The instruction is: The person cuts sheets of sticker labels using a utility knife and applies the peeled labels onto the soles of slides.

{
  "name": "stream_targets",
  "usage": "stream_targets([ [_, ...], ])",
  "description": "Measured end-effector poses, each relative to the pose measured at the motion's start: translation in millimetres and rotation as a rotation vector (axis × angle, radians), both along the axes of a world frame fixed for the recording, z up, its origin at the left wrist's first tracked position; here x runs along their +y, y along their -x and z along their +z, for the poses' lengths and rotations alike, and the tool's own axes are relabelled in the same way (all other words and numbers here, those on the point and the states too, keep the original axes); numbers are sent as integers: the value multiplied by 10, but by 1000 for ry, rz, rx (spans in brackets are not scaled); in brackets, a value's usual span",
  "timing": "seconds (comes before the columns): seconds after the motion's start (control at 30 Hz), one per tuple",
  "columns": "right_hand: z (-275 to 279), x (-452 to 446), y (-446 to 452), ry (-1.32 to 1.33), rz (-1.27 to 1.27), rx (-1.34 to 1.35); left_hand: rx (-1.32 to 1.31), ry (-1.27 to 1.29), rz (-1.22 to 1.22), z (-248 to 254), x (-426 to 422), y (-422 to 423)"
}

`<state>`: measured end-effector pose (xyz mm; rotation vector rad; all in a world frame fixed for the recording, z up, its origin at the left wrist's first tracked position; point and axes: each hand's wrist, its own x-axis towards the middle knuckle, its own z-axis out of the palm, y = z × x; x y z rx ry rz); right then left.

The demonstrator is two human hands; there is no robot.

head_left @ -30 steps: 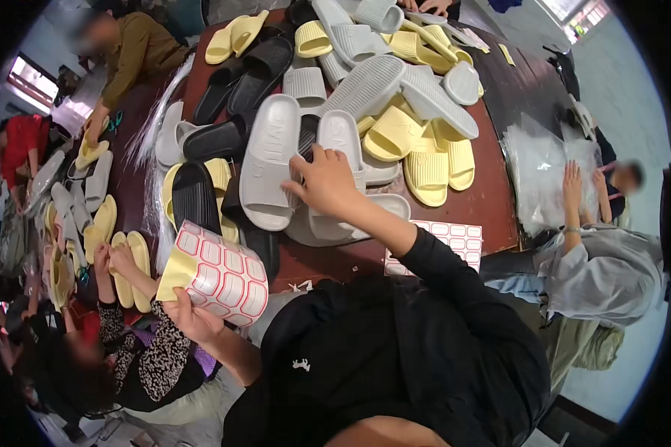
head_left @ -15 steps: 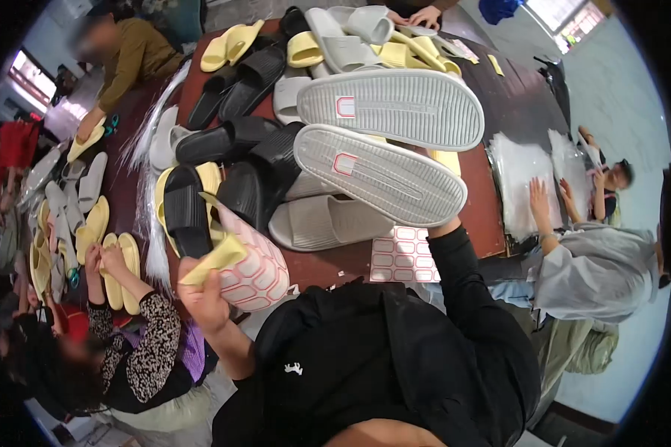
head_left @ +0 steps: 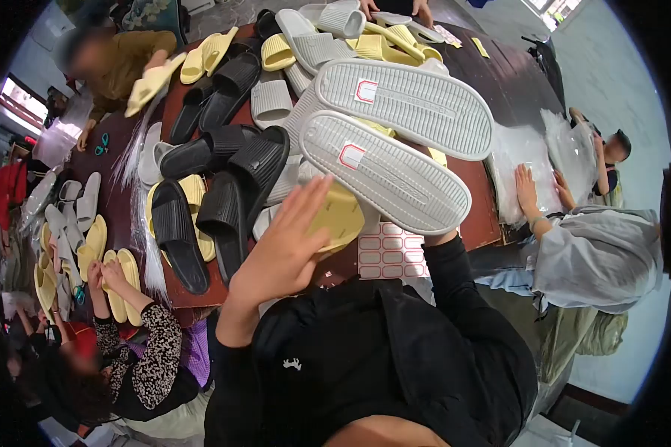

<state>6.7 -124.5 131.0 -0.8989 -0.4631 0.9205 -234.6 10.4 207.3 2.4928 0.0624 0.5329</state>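
Observation:
My right hand (head_left: 441, 238) holds up a pair of grey slippers, the upper slipper (head_left: 425, 112) and the lower slipper (head_left: 395, 179), ribbed soles toward me. Its fingers are hidden behind them. Each sole bears a white, red-edged sticker. Left of the lower sole, my left hand (head_left: 279, 246) has its fingers extended, with a yellow-backed sticker sheet (head_left: 339, 220) held against them and the thumb. Another sticker sheet (head_left: 391, 251), white with red frames, lies at the table edge below the slippers.
Black slippers (head_left: 183, 223), yellow slippers (head_left: 278, 52) and grey slippers (head_left: 272, 100) crowd the dark red table. Clear plastic bags (head_left: 518, 164) lie at right under another person's hands. Co-workers handle slippers at left. Another person's hands are at the far edge.
My left hand has moved right and up with the sticker sheet to the lower sole, turning the sheet's yellow back toward me. The held slippers tilted slightly. A co-worker at left lifted a yellow slipper.

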Motion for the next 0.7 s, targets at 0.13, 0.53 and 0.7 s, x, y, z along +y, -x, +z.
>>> stream_targets([
  [0.13, 14, -38, -103, 59, -47, -85, 105, -148, -59, -67, 31, -366],
  [0.53, 633, -160, -2310, 1006, -650, -955, 136, 2, -167, -120, 12, -428],
  [0.7, 204, -491, -3982, 1286, -584, -1275, 131, 206, -126, -303, -30, -159],
])
